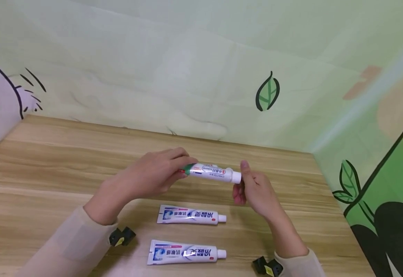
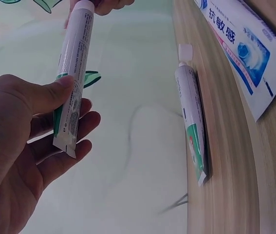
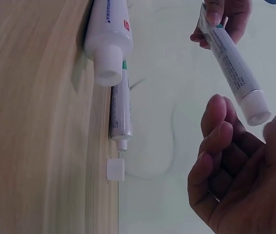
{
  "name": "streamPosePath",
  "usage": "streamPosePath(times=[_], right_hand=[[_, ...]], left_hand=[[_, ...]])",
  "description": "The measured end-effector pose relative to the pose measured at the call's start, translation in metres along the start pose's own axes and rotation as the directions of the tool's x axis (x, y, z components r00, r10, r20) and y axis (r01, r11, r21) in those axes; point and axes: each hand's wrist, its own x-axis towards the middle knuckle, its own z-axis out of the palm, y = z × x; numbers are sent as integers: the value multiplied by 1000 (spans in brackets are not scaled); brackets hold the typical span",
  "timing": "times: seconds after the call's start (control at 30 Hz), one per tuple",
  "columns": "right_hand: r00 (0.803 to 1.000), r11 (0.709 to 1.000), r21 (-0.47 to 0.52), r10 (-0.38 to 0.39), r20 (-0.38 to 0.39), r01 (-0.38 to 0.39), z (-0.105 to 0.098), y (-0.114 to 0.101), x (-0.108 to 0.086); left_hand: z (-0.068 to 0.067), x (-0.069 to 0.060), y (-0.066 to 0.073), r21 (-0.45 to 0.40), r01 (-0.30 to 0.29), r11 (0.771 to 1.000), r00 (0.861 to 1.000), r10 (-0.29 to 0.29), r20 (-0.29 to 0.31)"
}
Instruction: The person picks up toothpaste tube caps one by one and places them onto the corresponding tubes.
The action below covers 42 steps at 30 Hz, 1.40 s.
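Note:
My left hand (image 1: 149,173) (image 2: 26,126) pinches the green end of a white toothpaste tube (image 1: 211,172) (image 2: 77,58) (image 3: 232,66) between thumb and fingers, raised above the table. Its white cap (image 1: 236,177) (image 3: 255,107) is on and points right. Close to that cap, my right hand (image 1: 261,192) (image 3: 245,165) holds nothing, its fingers loosely bent and thumb apart from them. Behind the raised tube, a second green-and-white tube (image 2: 192,119) (image 3: 121,114) lies on the table with its nozzle bare. A loose white cap (image 2: 186,52) (image 3: 115,169) sits just off that nozzle.
Two blue-and-white toothpaste tubes (image 1: 191,215) (image 1: 187,252) lie nearer me on the wooden table (image 1: 66,154), caps on and pointing right. A pale printed wall cloth (image 1: 173,77) stands along the back, and another covering rises on the right.

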Motion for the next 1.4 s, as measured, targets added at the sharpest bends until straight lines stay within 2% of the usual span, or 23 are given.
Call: streamPosePath(times=[0.1,0.27,0.4,0.5,0.63,0.73,0.9,1.1,1.4], right_hand=[[999,999,-17,-32,-24,32,-2,1,2],[989,989,-21,-146,-36,145,-9,2,2],[967,967,-13,-255,-11,255,-12,1,2],[947,947,29,-319,-25,320,-11,0,1],[927,923,90,-371,-48,374,-11,-1,-1],[916,913,79,-396,-65,400,-9,-1,-1],[912,915,15,-400,-90,403,-7,-2,-1],[923,927,-44,-375,-89,373,-7,-1,-1],[950,950,17,-310,-19,311,-7,0,1]], left_hand=[[0,0,-1,-5,5,1000,1000,-5,-4],[-2,-1,-3,-3,19,1000,1000,-19,-9],[-4,-2,-5,1,38,999,999,-38,-10],[-5,-4,-5,4,46,999,999,-46,-5],[-5,-5,-6,6,49,999,999,-49,-5],[-5,-5,-5,6,44,999,999,-44,-12],[-5,-5,-4,10,32,999,999,-32,-21],[-5,-5,-4,18,39,999,999,-39,-17],[-6,-3,-2,21,36,999,999,-35,-10]])
